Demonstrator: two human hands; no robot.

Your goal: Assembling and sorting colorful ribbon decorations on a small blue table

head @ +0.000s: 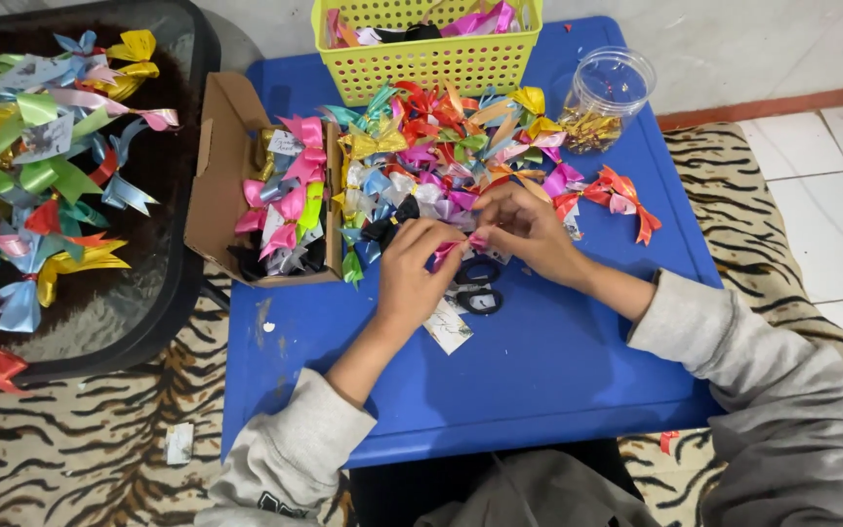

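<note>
Over the middle of the small blue plastic table (pixel 539 381), the left hand (pixel 412 278) and right hand (pixel 529 232) pinch 1 pink satin ribbon piece (pixel 446 252) between closed fingertips, near the heap of colourful ribbon bows (pixel 431 156); black-handled scissors (pixel 477 285) lie just beneath.

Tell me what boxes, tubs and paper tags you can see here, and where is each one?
Cardboard box: left on the blue table, brown, open, full of bows.
Yellow basket: table's far edge, plastic, holey.
Clear jar: far right, round, gold bits inside.
White card: under the left hand, small.
Pale tags: among bows on the dark left tray.
</note>
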